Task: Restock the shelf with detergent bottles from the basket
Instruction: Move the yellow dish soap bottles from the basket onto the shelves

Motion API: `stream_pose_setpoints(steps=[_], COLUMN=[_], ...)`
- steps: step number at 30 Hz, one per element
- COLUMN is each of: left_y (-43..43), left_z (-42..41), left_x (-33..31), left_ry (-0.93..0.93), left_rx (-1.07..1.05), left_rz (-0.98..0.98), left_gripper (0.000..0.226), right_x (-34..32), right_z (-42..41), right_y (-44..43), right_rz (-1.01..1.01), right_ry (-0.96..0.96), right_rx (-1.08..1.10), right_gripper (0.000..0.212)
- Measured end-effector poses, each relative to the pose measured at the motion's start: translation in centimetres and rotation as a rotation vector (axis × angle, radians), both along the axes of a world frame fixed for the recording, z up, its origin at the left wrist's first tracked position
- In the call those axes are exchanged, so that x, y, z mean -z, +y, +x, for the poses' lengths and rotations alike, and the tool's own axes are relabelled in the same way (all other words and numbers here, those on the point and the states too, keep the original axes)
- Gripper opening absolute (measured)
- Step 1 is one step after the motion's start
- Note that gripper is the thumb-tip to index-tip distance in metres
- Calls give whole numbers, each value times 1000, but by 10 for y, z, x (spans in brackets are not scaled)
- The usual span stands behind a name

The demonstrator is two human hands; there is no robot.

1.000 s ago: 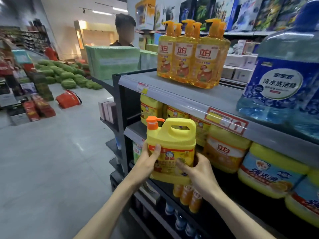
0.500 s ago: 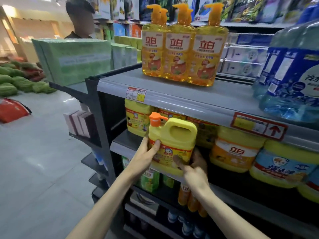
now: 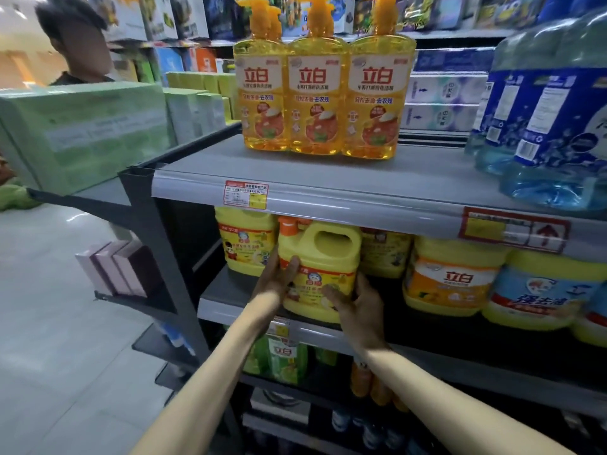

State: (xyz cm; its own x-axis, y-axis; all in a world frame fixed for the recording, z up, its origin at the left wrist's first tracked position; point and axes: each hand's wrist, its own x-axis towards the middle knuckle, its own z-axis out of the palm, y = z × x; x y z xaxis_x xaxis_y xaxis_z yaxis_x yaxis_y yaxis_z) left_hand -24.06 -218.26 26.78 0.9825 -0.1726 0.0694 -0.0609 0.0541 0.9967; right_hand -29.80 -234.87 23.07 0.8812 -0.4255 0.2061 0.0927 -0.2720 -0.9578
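Just under the upper shelf [image 3: 361, 200], left hand [image 3: 274, 284] and right hand [image 3: 358, 310] grip the yellow jug [image 3: 323, 257]

Glossy yellow plastic handled jug [image 3: 320, 257], paper label; matt grey metal shelf [image 3: 328, 178]; translucent amber plastic pump bottles [image 3: 317, 100] at 12 o'clock.

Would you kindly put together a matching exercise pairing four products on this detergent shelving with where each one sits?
Things:
1. yellow plastic handled jug with orange cap
2. three amber pump bottles
3. large translucent blue bottles
4. pale purple boxes

Places:
A. grey top shelf, right end
B. small side shelf on the unit's left end
C. at the second shelf, held between left hand and right hand
D. top shelf, left part

Pairs: 1-C, 2-D, 3-A, 4-B.
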Motion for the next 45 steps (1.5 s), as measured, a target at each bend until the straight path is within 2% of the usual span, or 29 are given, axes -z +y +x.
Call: stream_pose_setpoints(steps=[5,8,12,15,18,21,24,29,37,45], left_y=[-1,1,11,21,25,23,19,14,12,10], left_z=[-6,-16,-29,-39,-44,-44,-39,-31,3,28], left_x=[-2,5,24,37,39,37,41,43,39,34], left_ry=[-31,-39,0,-14,-18,-5,3,-51,-13,-20], left_rx=[-15,5,-7,1,10,-28,-72,-56,-74,-72], left_rz=[-33,-47,-5,100,125,126,122,222,313,315], left_gripper=[45,51,44,52,60,55,53,57,62,60], right_x=[4,6,14,20,26,28,28,35,14,10], right_z=[-1,-5,-19,-35,-42,-40,-35,-22,9,41], right_y=[5,1,-3,-4,-4,-3,-3,-8,-9,0], right_rz=[-61,-113,7,162,151,139,151,94,92,0], right_ry=[2,47,71,67,100,104,111,118,217,272], right_rx=[-7,-46,-104,-186,-252,-248,-231,-249,-275,-234], right_gripper=[62,71,81,70,62,67,63,89,56,74])
